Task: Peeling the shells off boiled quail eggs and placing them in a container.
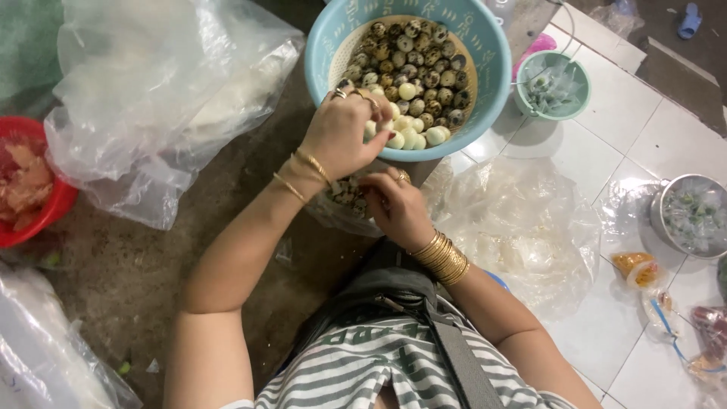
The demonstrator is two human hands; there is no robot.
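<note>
A light blue basin holds a woven tray full of speckled quail eggs, with several peeled white eggs along its near edge. My left hand, with rings and gold bangles, reaches over the near rim, its fingertips pinched at the peeled eggs. My right hand is curled just below it, beside a small heap of speckled eggshells on clear plastic. What its fingers hold is hidden.
A big clear plastic bag lies at the left and a red bowl at the far left. Crumpled plastic sheet lies at the right, with a small green bucket and a metal bowl on white tiles.
</note>
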